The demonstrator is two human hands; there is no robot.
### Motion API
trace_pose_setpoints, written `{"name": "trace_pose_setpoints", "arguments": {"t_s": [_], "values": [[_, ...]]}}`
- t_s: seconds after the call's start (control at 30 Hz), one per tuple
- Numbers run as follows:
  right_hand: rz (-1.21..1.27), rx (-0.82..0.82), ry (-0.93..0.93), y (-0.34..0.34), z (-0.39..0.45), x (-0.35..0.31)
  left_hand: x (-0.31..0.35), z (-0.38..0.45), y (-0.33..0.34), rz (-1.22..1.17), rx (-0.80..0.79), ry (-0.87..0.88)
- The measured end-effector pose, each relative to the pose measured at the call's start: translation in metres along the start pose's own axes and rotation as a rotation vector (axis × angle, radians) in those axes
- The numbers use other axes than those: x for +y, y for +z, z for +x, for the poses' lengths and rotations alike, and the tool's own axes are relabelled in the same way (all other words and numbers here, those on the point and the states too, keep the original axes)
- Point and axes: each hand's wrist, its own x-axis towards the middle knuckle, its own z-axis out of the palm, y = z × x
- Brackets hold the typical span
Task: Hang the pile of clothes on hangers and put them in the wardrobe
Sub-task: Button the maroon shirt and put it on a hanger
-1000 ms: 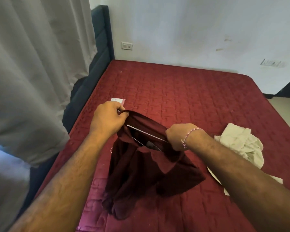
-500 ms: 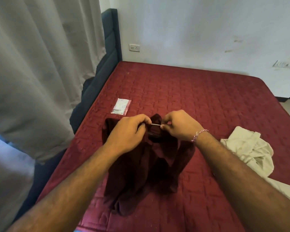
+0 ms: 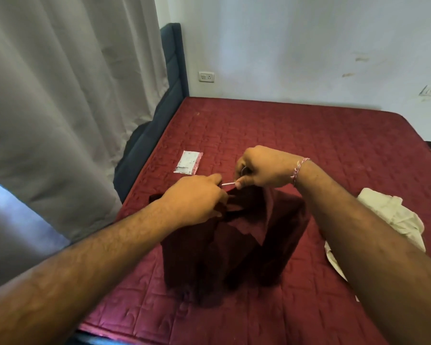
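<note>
Head cam check-in. Compared with a second back: no more stretching the neck hole wide with hands apart. Now both bunched together at the collar, with the right hand [image 3: 261,168] lifted a bit higher and farther than half a second ago. Fingers [image 3: 243,181] clenched around what looks like the metal hook of the hanger [image 3: 228,184], thumb pressing on the thin wire. Left hand [image 3: 197,197] just near-left of it, fingers pinching the collar of the maroon shirt [image 3: 234,245] right at the wire's exit point. Can't tell how much hanger is inside, all hidden by fabric.

Shirt itself: pulled up by the neck into a sort of tent, middle of the bed [image 3: 309,135], lower hem slumped on the quilted cover. Less crumpled than a moment ago, more hung.

Reading that as: hook through the neck, hanger basically in, just tugging the collar straight. So probably close to done with the hanging part for this one. Needs lifting clear next and carrying to the wardrobe, nowhere in view.

Not finished overall either: cream garment [image 3: 393,220] crumpled at the right side of the bed, partly behind the right forearm, no hanger visible on it. Small white packet [image 3: 188,162] flat on the bed just far-left of the hands, same spot as before. Grey curtain [image 3: 60,95] down the left.

Worth watching: a shoulder slipping off the wire on the lift, with neither shoulder visibly seated.
</note>
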Motion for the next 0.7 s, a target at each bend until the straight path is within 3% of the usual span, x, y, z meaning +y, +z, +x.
{"name": "trace_pose_setpoints", "arguments": {"t_s": [0.07,0.13,0.23,0.3,0.33,0.37,0.43,0.57,0.7], "values": [[0.008,0.017,-0.001,0.006,0.007,-0.001,0.001,0.004,-0.001,-0.130,0.012,-0.035],[0.065,0.166,0.031,0.020,0.011,0.000,-0.006,0.004,0.003,-0.368,0.074,-0.120],[0.250,0.734,0.078,0.059,-0.003,0.001,-0.024,-0.004,0.016,-0.730,0.107,-0.237],[0.497,1.126,0.249,0.097,-0.022,-0.009,-0.029,-0.015,0.021,-0.935,0.144,-0.272],[0.673,1.227,0.381,0.119,-0.032,-0.016,-0.028,-0.020,0.022,-1.021,0.171,-0.295],[0.875,1.257,0.495,0.137,-0.038,-0.024,-0.028,-0.025,0.023,-1.088,0.200,-0.325],[1.204,1.138,0.604,0.170,-0.041,-0.039,-0.027,-0.032,0.028,-1.171,0.239,-0.394],[1.224,0.725,0.602,0.205,-0.027,-0.054,-0.025,-0.041,0.031,-1.254,0.254,-0.434],[1.508,0.760,0.622,0.190,-0.004,-0.051,-0.019,-0.048,0.030,-1.301,0.219,-0.451]]}}
